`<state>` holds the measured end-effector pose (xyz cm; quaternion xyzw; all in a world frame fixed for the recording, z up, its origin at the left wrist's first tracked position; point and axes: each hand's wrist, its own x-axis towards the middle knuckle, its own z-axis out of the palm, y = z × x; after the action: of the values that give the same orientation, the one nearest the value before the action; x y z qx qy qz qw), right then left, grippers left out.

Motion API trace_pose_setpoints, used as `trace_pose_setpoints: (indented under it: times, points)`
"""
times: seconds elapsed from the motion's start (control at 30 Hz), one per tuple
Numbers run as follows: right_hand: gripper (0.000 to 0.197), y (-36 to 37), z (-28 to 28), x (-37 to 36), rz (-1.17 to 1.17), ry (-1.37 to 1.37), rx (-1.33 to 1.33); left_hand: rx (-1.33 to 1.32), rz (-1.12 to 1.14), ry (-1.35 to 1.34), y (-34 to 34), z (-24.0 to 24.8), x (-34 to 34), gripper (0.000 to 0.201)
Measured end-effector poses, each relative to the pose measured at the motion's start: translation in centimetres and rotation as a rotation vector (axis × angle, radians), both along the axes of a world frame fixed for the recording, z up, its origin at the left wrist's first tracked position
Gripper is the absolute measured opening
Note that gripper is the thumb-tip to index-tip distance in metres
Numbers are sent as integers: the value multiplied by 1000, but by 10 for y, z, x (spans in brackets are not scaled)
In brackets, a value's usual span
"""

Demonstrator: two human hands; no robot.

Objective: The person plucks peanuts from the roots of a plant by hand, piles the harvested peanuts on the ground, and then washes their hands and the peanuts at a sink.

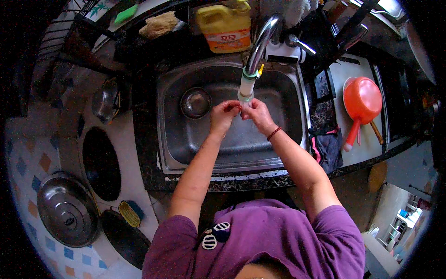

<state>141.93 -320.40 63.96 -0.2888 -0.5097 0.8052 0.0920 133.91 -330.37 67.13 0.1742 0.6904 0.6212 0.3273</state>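
Purple fabric of the person's shirt (pixel 260 242) is filling the bottom of the view, and 2 bare forearms are reaching up from it over the steel sink (pixel 283 158). Both hands are meeting under the faucet (pixel 260 44), just below its white nozzle (pixel 246 86), where a thin stream of water (pixel 245 104) is falling between them. Left hand (pixel 223 116) is curling its fingers loosely inward, fingertips touching those of the other hand and holding nothing. Right hand (pixel 257 116) is bending the same way, fingers half closed around the stream, gripping no object; a red bracelet (pixel 274 133) is circling its wrist.

Outward from the hands, a small steel bowl (pixel 195 102) is sitting in the sink's left part. Behind the basin, a yellow detergent jug (pixel 224 25) is standing beside a tan sponge (pixel 159 24). On the right counter, a red saucepan (pixel 362 100) is lying with its handle pointing toward the person. On the left, a steel pot (pixel 106 100) is resting near the sink, and a round steel lid (pixel 67 209) is lying well apart, lower down.
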Motion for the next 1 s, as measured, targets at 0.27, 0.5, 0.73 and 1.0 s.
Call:
trace_pose_setpoints:
  times: [0.27, 0.5, 0.73, 1.0]
  points:
    - [25, 22, 17, 6, 232, -185, 893, -114, -271, -134, -5, -4, -17, 6]
    - [25, 19, 4, 2, 19, -20, 712, 46, -242, -283, 4, -13, -16, 13]
    - [24, 2, 0, -9, -96, 117, 248, 372, -85, -680, 10, -30, -5, 18]
    - [21, -23, -8, -13, -203, 129, 188, 398, 351, -748, 33, -16, 31, 24]
